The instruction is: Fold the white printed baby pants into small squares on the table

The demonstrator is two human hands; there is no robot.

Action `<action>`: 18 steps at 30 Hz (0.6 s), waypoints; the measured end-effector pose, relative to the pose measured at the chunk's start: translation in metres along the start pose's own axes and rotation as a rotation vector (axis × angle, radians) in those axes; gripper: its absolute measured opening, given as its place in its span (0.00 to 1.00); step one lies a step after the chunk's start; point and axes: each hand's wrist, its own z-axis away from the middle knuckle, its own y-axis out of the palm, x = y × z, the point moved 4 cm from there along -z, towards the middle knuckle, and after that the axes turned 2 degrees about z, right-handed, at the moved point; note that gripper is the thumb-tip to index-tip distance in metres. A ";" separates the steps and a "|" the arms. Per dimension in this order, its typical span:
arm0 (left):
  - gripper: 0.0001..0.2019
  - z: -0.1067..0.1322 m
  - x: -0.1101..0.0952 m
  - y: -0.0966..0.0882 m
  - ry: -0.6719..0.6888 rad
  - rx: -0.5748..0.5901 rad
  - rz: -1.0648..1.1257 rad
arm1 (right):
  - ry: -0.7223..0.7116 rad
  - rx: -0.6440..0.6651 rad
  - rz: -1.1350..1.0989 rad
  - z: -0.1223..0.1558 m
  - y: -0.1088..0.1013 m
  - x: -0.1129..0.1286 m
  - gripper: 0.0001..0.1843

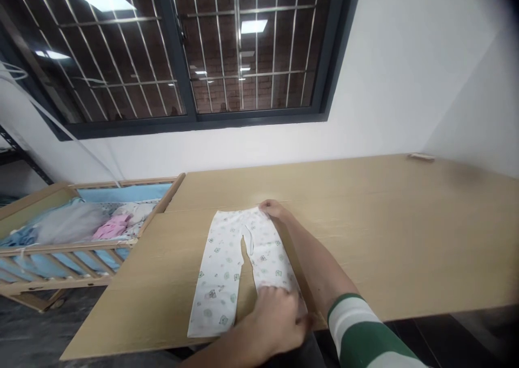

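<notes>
A pair of white baby pants (221,260) with small green and grey animal prints lies flat on the tan table. Its waistband points toward the wall, and the legs are spread toward me with a gap between them. My right hand (273,209) pinches the right corner of the waistband. Lower down, my left hand (279,314) is curled over the bottom of the right leg, gripping the fabric there; it is slightly blurred and hides much of that cuff.
The tan tabletop (365,233) reaches to the white wall, with a small flat piece (420,156) at its far right. A wooden crib (73,273) holding bedding and a pink cloth (112,226) stands at the left. Behind is a barred window (194,119).
</notes>
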 end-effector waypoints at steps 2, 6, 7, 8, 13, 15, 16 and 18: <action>0.27 0.004 -0.011 0.015 -0.023 0.024 0.016 | 0.003 0.029 -0.017 0.003 -0.001 0.002 0.06; 0.27 0.000 -0.009 0.022 -0.045 0.044 0.034 | 0.012 0.027 -0.045 0.006 -0.002 0.005 0.07; 0.26 -0.001 -0.007 0.020 -0.037 0.047 0.029 | 0.015 0.025 -0.050 0.006 -0.002 0.005 0.07; 0.25 -0.001 -0.005 0.019 -0.024 0.047 0.022 | 0.017 0.023 -0.055 0.006 -0.002 0.005 0.07; 0.20 0.001 0.001 0.013 -0.036 0.024 -0.010 | 0.017 -0.017 -0.059 0.007 -0.006 0.006 0.06; 0.17 0.005 0.006 0.010 -0.091 -0.018 0.047 | 0.015 -0.060 -0.049 0.008 -0.006 0.009 0.06; 0.16 0.008 0.009 0.008 -0.119 -0.052 0.093 | 0.014 -0.083 -0.042 0.009 -0.005 0.010 0.06; 0.16 0.018 0.018 0.004 -0.174 -0.124 0.200 | 0.011 -0.124 -0.025 0.009 -0.002 0.016 0.07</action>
